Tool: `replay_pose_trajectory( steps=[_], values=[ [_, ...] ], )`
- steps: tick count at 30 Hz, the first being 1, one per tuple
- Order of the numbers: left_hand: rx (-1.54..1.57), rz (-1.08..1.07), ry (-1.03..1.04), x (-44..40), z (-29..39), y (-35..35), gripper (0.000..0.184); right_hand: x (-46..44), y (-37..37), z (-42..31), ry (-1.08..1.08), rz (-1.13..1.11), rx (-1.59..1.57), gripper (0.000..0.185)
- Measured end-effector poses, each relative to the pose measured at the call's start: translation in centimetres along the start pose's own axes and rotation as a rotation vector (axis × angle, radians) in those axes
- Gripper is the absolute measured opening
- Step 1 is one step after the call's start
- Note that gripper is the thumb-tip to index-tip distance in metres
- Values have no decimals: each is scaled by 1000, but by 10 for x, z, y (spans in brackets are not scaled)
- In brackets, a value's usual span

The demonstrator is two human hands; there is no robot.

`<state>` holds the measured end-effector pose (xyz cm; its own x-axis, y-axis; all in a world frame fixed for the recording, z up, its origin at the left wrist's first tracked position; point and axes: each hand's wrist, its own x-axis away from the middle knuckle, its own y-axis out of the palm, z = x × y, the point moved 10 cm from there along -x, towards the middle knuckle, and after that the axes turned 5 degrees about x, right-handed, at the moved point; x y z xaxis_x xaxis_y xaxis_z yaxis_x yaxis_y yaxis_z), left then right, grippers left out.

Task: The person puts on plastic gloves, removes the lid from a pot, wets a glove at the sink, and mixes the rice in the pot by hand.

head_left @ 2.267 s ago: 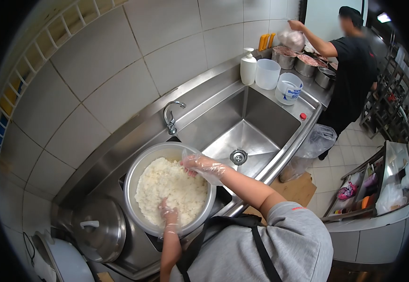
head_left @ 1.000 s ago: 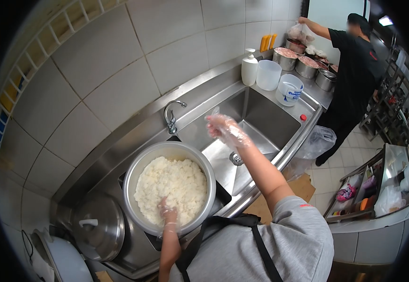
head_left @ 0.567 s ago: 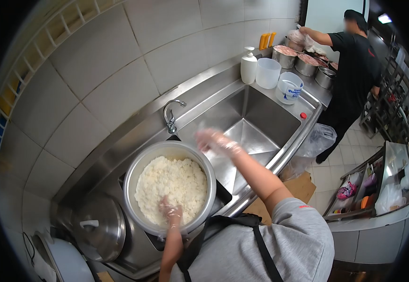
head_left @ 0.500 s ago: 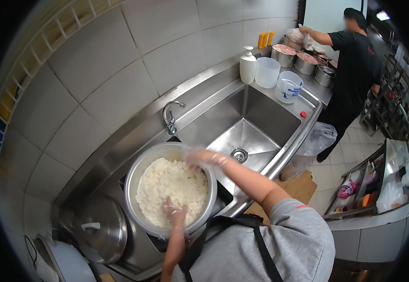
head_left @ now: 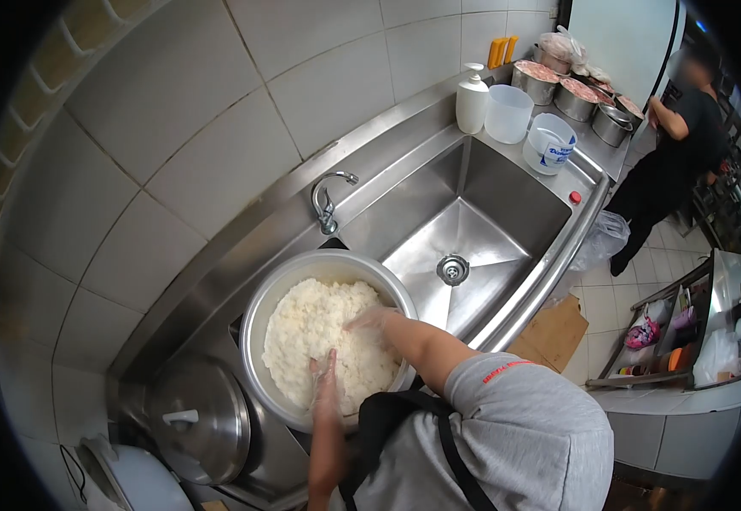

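A large round metal pot (head_left: 253, 328) holds a heap of white cooked rice (head_left: 306, 319). My left hand (head_left: 325, 379), in a clear plastic glove, lies on the near side of the rice with its fingers stretched out and apart. My right hand (head_left: 377, 325), gloved too, reaches into the rice at the pot's right side. One finger of it points left across the heap; the others are partly sunk or blurred. I see nothing gripped in either hand.
A steel sink (head_left: 498, 217) with a faucet (head_left: 326, 204) adjoins the pot. A metal lid (head_left: 208, 426) lies left. A soap bottle (head_left: 472, 102) and plastic containers (head_left: 508, 115) stand beyond. A co-worker (head_left: 686, 145) stands by pots of meat (head_left: 576, 98).
My right hand has come down from above the pot's far right rim into the rice. My left hand's fingers have straightened. The co-worker has drawn back from the meat pots; my view has shifted.
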<state>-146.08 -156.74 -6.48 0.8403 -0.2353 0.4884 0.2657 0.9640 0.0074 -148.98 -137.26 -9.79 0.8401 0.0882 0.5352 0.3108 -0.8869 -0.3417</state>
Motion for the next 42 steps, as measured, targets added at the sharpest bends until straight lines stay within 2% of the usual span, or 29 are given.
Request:
replay_pose_trajectory(
  steps=[1, 3, 5, 8, 11, 14, 16, 18, 20, 23, 26, 29, 32, 33, 36, 37, 39, 41, 42],
  values=[
    [48, 13, -28, -15, -24, -10, 95, 6, 6, -10, 5, -84, 31, 75],
    [157, 57, -108, -19, -28, -10, 90, 16, 13, -30, 1, -223, 76, 80],
    [276, 120, -228, 25, 6, 13, 89, 32, 27, -42, -4, -339, 95, 84],
    [352, 53, -283, 9, -11, 19, 86, 50, 29, -56, 9, -287, 118, 88],
    [308, 65, -321, 2, -20, 19, 78, 38, 43, -59, -91, -266, 247, 87],
    [376, -25, -336, -11, -35, 23, 69, 23, 44, -48, -51, -125, 288, 84],
    [444, -27, -294, -22, -40, 19, 61, 15, 46, -62, -274, -9, 393, 60],
    [495, 27, -268, -27, -39, 14, 54, 6, 47, -69, -417, 54, 329, 49],
    [529, 144, -262, -25, -27, 9, 47, -7, 49, -74, -478, 54, 96, 51],
    [356, 146, -44, -62, -28, -18, 41, 22, 37, -116, -762, 206, 130, 41],
    [561, 256, -115, -81, -40, -34, 36, 25, 35, -120, -542, 153, 297, 43],
    [527, 301, -123, -73, -29, -35, 46, 46, 21, -139, -577, 179, 177, 48],
    [158, 287, -126, -46, -2, -30, 56, 59, 7, -133, -315, 156, 263, 60],
    [-71, 264, -135, -35, 13, -25, 59, 37, 12, -115, -257, 149, 272, 73],
    [-727, 176, -154, 11, 59, -13, 70, 57, -6, -121, -196, 18, 272, 81],
    [-880, 134, -155, 26, 68, -9, 74, 49, -13, -107, -204, 78, 303, 79],
    [-1065, 47, -133, 41, 63, -7, 81, 24, -27, -71, -219, 206, 367, 76],
    [-1328, -78, 11, 14, -18, -27, 88, 3, -35, -29, -150, 241, 451, 75],
    [-1353, -87, -13, 17, -28, -26, 95, -6, -32, -10, -96, 212, 480, 75]
  ],
)
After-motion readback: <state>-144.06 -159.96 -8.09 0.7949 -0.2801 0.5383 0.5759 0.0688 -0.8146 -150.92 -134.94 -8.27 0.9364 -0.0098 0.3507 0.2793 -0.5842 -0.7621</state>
